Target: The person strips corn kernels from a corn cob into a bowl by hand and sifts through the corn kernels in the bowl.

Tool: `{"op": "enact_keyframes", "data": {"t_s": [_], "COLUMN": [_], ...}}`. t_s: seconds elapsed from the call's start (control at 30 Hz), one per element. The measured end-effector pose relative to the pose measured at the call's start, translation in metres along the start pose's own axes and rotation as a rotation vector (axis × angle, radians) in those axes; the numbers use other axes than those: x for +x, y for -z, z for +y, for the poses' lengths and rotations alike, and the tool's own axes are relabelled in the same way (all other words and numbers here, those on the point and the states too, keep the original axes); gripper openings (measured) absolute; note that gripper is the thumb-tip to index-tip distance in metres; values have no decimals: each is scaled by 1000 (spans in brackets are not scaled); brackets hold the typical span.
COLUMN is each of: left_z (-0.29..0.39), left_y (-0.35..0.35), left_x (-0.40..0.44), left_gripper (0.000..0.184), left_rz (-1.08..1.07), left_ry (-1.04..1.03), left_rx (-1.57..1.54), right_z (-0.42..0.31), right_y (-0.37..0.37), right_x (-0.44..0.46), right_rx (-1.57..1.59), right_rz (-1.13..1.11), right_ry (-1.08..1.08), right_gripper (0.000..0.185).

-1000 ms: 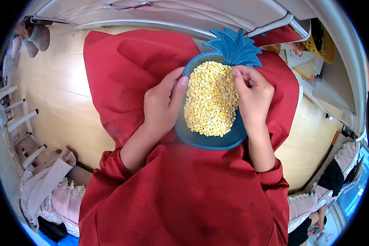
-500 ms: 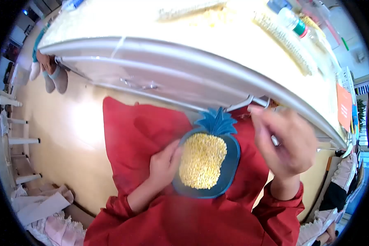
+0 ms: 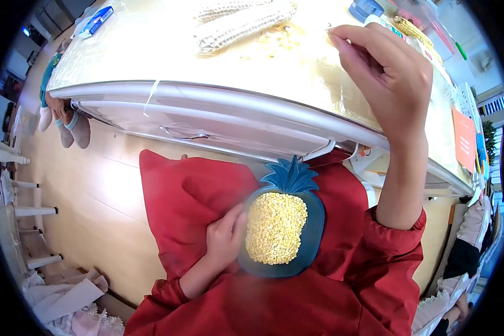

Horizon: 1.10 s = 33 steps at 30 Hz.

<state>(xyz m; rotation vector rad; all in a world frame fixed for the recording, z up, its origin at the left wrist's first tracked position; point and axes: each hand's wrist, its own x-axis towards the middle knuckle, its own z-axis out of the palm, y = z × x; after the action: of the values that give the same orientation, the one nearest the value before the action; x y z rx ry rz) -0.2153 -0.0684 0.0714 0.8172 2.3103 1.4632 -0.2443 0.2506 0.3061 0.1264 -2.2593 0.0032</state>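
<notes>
On my lap, over red cloth, rests a blue pineapple-shaped plate (image 3: pixel 315 229) heaped with yellow corn kernels (image 3: pixel 277 227). My left hand (image 3: pixel 225 238) grips its left rim, fingers curled and partly hidden. My right hand (image 3: pixel 389 78) is raised over the right part of the table, thumb and forefinger pinched together. Whatever may be between those fingertips is too small to make out. Left of it, pale stripped corn cobs (image 3: pixel 246 27) lie on the table, with loose kernels (image 3: pixel 284 42) scattered beside them.
The white table (image 3: pixel 123 61) has a drawer handle (image 3: pixel 185 135) facing my knees. A yellow corn cob (image 3: pixel 413 31) and a blue container (image 3: pixel 367 8) stand beyond my right hand. At left are a blue packet (image 3: pixel 97 21) and another person's feet (image 3: pixel 75 129); an orange card (image 3: pixel 465 137) is at right.
My right hand has risen from beside the plate to above the table, still pinched. My left hand keeps its grip on the plate. The view has tilted up, showing more of the table.
</notes>
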Motion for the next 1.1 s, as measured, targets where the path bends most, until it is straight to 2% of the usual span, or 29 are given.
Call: {"op": "enact_keyframes", "data": {"t_s": [0.2, 0.4, 0.57, 0.67, 0.73, 0.8, 0.9, 0.93, 0.97, 1.03, 1.1], "left_z": [4, -1, 2, -3, -2, 4, 7, 8, 12, 13, 11], "left_y": [1, -1, 0, -2, 0, 1, 2, 2, 3, 4, 4], "left_x": [1, 0, 1, 2, 2, 2, 2, 4, 4, 3, 3], "left_gripper": [25, 25, 25, 26, 26, 27, 28, 28, 29, 29, 28], "left_rz": [4, 11, 8, 28, 22, -11, -23, -17, -33, -34, -30], "left_ry": [-9, -26, -21, -62, -53, 35, 54, 40, 86, 81, 86], "left_rx": [-20, -38, -31, -15, -7, -10, 3, -12, -16, -22, -27], "right_z": [-7, 0, -6, -10, -23, -38, -92, -107, -121, -140, -148], "right_y": [3, -2, -3, -3, 14, 24, 16, 10, 5, -2, 6], "right_x": [2, -1, 1, 0, -11, -44, -114, -140, -169, -225, -243], "right_rx": [-25, 53, 32, -33, -141, 109, 596, 737, 851, 878, 932], "right_rz": [-128, -85, -35, 196, 214, 88, -370, -533, -677, -793, -754], "right_ry": [-83, -58, -167, -125, -27, 59, -167, -297, -517, -740, -1052], "right_gripper": [11, 13, 8, 5, 13, 16, 25, 28, 30, 34, 33]}}
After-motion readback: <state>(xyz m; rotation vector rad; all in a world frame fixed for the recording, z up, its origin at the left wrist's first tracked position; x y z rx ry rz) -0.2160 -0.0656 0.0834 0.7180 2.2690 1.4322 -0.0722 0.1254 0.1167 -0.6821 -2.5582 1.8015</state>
